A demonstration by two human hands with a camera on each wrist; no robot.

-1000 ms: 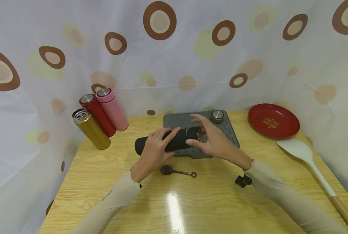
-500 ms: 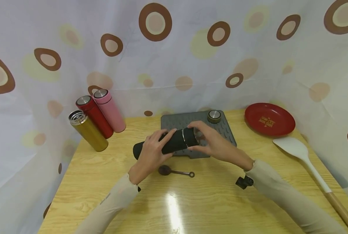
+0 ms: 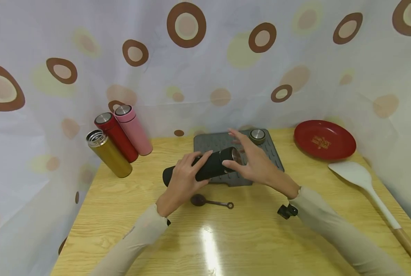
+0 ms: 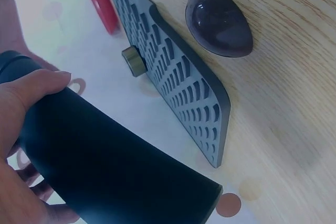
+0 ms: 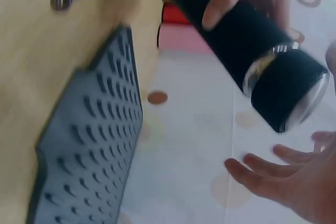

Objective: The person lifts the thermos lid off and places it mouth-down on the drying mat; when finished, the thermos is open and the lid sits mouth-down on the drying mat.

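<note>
A black thermos (image 3: 208, 168) is held tilted above the table, its capped end pointing right. My left hand (image 3: 186, 172) grips the body, with the thumb and fingers wrapped round it in the left wrist view. At the other end, the black cap (image 5: 289, 90) has a silver top, and a shiny metal ring (image 5: 260, 69) shows between cap and body. Around that end, my right hand (image 3: 255, 163) is spread, its fingers (image 5: 262, 177) apart from the cap in the right wrist view. Beneath the thermos lies a grey ridged mat (image 4: 173, 72).
An uncapped gold thermos (image 3: 113, 157), a red one (image 3: 120, 138) and a pink one (image 3: 136, 130) stand at back left. A loose cap (image 3: 257, 136) sits on the mat. In front lies a dark spoon (image 3: 212, 202). A red plate (image 3: 324, 140) and white-headed spatula (image 3: 355, 178) are at right.
Half a second ago my right fingers were round the cap; now they have spread away from it. My left hand keeps its grip on the thermos.
</note>
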